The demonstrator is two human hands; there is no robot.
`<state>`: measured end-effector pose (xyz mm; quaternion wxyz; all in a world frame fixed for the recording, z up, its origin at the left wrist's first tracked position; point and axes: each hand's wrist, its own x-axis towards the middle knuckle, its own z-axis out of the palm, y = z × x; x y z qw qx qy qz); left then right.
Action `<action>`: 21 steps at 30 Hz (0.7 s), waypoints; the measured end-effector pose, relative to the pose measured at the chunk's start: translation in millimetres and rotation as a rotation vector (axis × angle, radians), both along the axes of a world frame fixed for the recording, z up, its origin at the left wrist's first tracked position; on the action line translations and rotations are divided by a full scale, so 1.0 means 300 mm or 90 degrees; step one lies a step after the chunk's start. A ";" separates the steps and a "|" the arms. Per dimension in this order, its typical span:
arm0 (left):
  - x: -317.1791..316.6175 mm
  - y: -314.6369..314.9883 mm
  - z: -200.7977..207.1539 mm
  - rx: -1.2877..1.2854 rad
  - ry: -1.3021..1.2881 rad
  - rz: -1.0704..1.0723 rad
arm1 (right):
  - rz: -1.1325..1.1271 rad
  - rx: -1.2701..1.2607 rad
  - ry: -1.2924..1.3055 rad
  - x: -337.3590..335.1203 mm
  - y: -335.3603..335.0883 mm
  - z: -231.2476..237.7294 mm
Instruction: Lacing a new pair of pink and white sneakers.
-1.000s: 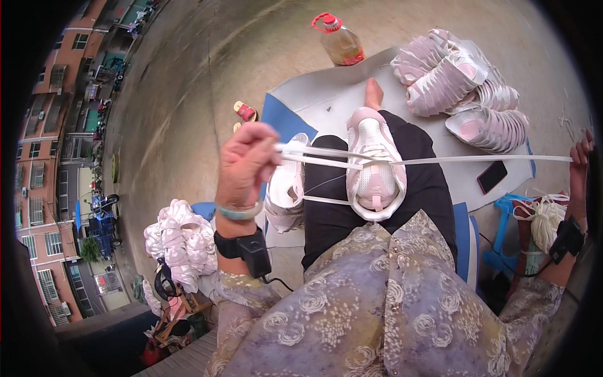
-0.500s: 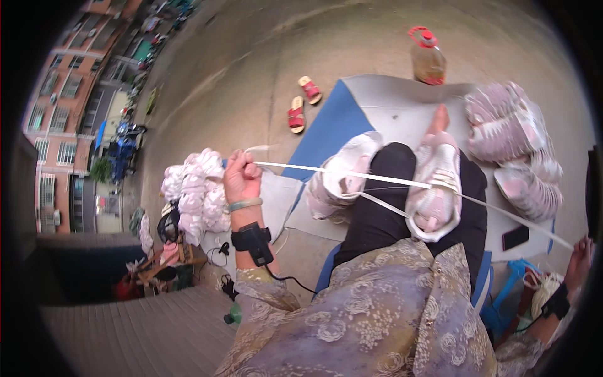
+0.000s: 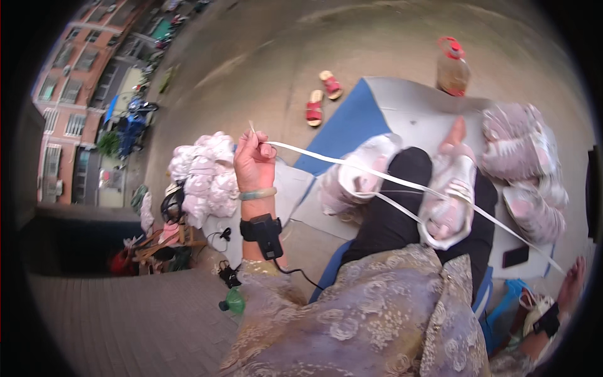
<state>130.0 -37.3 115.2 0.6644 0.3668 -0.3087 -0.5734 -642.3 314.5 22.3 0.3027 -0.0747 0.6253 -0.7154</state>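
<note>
A pink-and-white sneaker (image 3: pixel 447 204) lies across my thighs with its collar toward me. A long white shoelace (image 3: pixel 313 154) runs through its lacing area and stretches out to both sides. My left hand (image 3: pixel 254 162), raised at the left, pinches one end of it, and a short tip sticks up above the fingers. Far to the right, near the rim of the view, my right hand (image 3: pixel 571 281) is closed at the lace's other end; its fingers are small and blurred. A second sneaker (image 3: pixel 367 173) sits beside my left knee, with another stretch of white lace near it.
Bundled pink-and-white sneakers (image 3: pixel 518 147) lie at the right, and a similar pile (image 3: pixel 204 176) at the left. A phone (image 3: pixel 516 257) rests on the grey-blue mat (image 3: pixel 411 103). Beyond are red sandals (image 3: pixel 314 108) and a red-capped jug (image 3: pixel 453 72). A green bottle (image 3: pixel 232 301) lies near my left elbow.
The shoelace's left stretch was taut and now bows slightly. My right hand has moved a little lower, toward me. The whole view has shifted, so the surroundings appear farther right.
</note>
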 end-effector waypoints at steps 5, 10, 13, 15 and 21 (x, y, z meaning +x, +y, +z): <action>-0.285 0.035 -0.080 0.108 -0.225 -0.307 | 0.147 0.036 -0.006 0.384 -0.284 -0.081; -0.600 0.108 -0.174 0.038 -0.541 -0.460 | 0.322 0.090 0.013 0.719 -0.464 -0.105; -0.742 0.168 -0.245 -0.388 -0.800 -0.395 | 0.406 0.097 0.030 0.836 -0.526 -0.106; -0.803 0.207 -0.284 -0.479 -0.847 -0.399 | 0.435 0.088 0.015 0.908 -0.567 -0.090; -0.870 0.235 -0.313 -0.690 -1.007 -0.439 | 0.517 -0.039 0.414 1.057 -0.620 -0.099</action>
